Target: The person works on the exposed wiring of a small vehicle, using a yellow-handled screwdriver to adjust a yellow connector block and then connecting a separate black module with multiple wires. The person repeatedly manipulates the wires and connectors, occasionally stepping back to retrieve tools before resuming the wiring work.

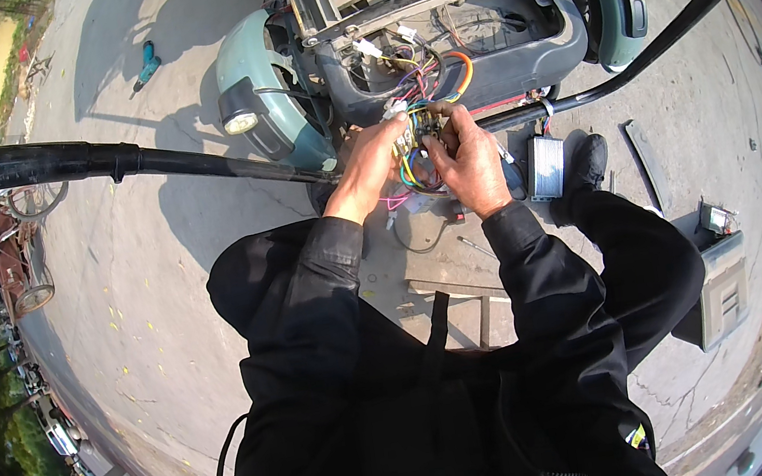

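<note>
Both hands are together at the wire bundle [413, 121], which spills from the near side of the vehicle's dark grey housing [513, 70] into the space in front of the person. The left hand [369, 169] has its thumb and fingers pinched on the wires, close by a white connector; the right hand [471, 165] closes its thumb and curled fingers on the same tangle (exactly which strands it grips is hidden by the knuckles).

The work looks partway along, to judge by what lies open. The top of the housing is uncovered, and the wires are already out and within reach. Much seems left: two white plugs [367, 48] sit loose at the far end of the bundle, pink wires [395, 201] dangle below the hands, and a finned silver box [547, 168] lies on the ground to the right, beside the shoe [588, 161], with leads rising from its far end. I cannot tell whether those leads are joined to anything. A grey panel [728, 291] lies off the vehicle at the near right, and the teal drill [147, 66] rests on the ground at the far left, out of hand.
</note>
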A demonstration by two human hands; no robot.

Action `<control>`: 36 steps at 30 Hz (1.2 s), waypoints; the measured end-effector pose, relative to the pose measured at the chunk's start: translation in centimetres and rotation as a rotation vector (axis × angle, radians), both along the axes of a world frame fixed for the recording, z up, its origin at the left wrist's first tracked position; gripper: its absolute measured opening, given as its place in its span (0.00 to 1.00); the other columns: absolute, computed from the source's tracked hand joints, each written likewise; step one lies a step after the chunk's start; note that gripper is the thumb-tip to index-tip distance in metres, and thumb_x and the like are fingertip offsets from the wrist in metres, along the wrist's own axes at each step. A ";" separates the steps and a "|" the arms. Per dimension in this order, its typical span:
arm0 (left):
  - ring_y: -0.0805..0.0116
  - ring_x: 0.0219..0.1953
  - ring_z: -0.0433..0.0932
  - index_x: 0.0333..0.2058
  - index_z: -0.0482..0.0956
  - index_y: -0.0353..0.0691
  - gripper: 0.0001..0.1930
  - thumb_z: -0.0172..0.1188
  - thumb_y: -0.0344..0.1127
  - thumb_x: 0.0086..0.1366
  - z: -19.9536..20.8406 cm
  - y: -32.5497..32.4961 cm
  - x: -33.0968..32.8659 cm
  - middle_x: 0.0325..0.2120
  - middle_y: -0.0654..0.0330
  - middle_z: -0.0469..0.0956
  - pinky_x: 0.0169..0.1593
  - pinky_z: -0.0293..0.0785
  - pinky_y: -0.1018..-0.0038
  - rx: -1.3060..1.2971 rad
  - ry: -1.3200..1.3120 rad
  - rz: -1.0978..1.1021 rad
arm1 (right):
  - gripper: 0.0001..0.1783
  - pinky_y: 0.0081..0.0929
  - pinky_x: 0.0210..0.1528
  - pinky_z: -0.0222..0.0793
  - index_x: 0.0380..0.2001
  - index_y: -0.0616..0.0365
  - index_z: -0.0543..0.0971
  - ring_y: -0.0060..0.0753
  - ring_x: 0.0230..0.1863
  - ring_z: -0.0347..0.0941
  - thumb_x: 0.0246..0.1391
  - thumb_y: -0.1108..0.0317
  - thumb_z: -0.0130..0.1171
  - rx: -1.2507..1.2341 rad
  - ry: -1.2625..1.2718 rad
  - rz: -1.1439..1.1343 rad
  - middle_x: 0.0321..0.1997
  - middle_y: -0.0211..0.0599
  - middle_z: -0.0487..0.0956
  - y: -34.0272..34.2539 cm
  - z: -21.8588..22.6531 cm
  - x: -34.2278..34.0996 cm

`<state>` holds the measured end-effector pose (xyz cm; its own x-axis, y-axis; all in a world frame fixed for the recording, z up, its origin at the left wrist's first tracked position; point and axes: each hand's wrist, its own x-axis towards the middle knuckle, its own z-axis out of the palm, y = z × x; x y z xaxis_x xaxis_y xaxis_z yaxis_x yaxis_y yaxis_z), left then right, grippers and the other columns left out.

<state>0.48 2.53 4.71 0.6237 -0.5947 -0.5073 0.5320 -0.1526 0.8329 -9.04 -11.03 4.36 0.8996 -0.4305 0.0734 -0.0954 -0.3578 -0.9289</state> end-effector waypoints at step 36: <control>0.68 0.23 0.82 0.45 0.77 0.34 0.22 0.50 0.50 0.73 0.3 0.2 0.0 0.32 0.58 0.81 0.25 0.78 0.75 -0.033 -0.011 -0.032 | 0.11 0.41 0.40 0.76 0.41 0.60 0.78 0.56 0.38 0.80 0.55 0.72 0.63 0.026 -0.041 0.013 0.36 0.53 0.82 0.1 -1.1 0.1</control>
<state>0.51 2.68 4.98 0.6097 -0.6302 -0.4808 0.5183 -0.1419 0.8433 -8.96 -10.98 3.28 0.9018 -0.4207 0.0992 -0.0526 -0.3348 -0.9408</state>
